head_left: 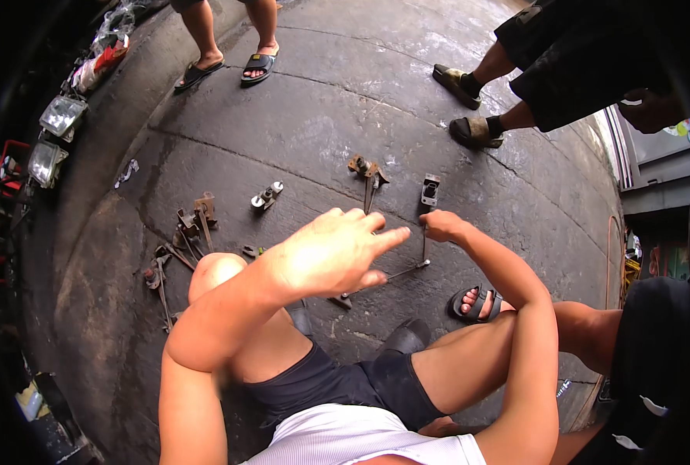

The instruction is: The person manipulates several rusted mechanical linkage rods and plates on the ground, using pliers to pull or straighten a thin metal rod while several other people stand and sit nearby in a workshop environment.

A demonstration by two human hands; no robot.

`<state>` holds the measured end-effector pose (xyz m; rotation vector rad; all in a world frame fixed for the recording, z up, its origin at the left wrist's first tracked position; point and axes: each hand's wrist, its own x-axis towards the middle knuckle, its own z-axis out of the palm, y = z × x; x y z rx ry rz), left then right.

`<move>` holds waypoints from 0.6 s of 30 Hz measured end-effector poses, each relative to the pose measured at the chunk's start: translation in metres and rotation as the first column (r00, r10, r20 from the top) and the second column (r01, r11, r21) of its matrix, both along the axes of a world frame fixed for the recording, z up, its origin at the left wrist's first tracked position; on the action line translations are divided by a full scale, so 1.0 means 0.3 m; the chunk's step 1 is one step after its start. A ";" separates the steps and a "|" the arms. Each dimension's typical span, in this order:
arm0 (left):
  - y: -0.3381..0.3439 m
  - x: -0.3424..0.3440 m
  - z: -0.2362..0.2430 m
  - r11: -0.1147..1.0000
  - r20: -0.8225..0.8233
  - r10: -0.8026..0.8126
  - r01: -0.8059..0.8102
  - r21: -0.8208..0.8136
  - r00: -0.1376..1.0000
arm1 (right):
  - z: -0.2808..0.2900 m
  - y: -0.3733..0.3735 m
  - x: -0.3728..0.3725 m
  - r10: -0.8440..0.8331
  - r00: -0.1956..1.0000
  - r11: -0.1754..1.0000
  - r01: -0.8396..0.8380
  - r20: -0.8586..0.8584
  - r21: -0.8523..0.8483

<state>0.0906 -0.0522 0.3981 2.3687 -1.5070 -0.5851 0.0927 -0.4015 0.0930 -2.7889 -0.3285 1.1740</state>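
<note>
1. Head view: the left hand (329, 252) is hanging above the floor (306, 116), its back facing the camera. Its fingers (392, 241) are spreading loosely, with a clear gap between index finger and thumb; they are holding nothing that shows.
2. The right hand (443, 225) is reaching out at the upper end of a metal lever (426, 249), its fingers bending inward. Whether they are gripping the lever or only touching it, I cannot tell.
3. The lever is pointing back toward the person, and a thin rod (407, 270) is running leftward from its near end, partly behind the left hand.
4. A small bracket (430, 190) is lying just beyond the right hand.
5. A rusty bracket (367, 168) is lying left of that, and a white-tipped part (267, 195) is lying farther left.
6. More rusty parts (204, 211) are lying near the left knee (217, 271).
7. Two people are standing beyond, their feet showing: sandals (260, 67) at left, dark shoes (475, 132) at right.
</note>
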 end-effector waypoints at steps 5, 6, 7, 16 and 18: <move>-0.010 -0.064 0.011 0.998 0.032 -0.050 0.049 0.034 0.998 | 0.046 0.190 -0.054 0.139 0.990 0.980 -0.132 -0.034 0.150; -0.006 -0.071 0.012 0.997 0.038 -0.062 0.060 0.040 0.997 | 0.058 0.224 -0.055 0.179 0.983 0.969 -0.171 -0.033 0.179; -0.004 -0.076 0.012 0.996 0.042 -0.075 0.073 0.045 0.996 | 0.072 0.244 -0.052 0.195 0.980 0.966 -0.185 -0.038 0.179; -0.037 -0.095 0.027 0.994 0.012 -0.081 0.080 0.074 0.997 | 0.159 0.181 0.010 0.112 0.994 0.992 -0.112 0.010 0.055; -0.034 -0.100 0.028 0.993 0.034 -0.101 0.099 0.058 0.994 | 0.170 0.147 0.015 0.088 0.996 0.996 -0.088 0.000 0.003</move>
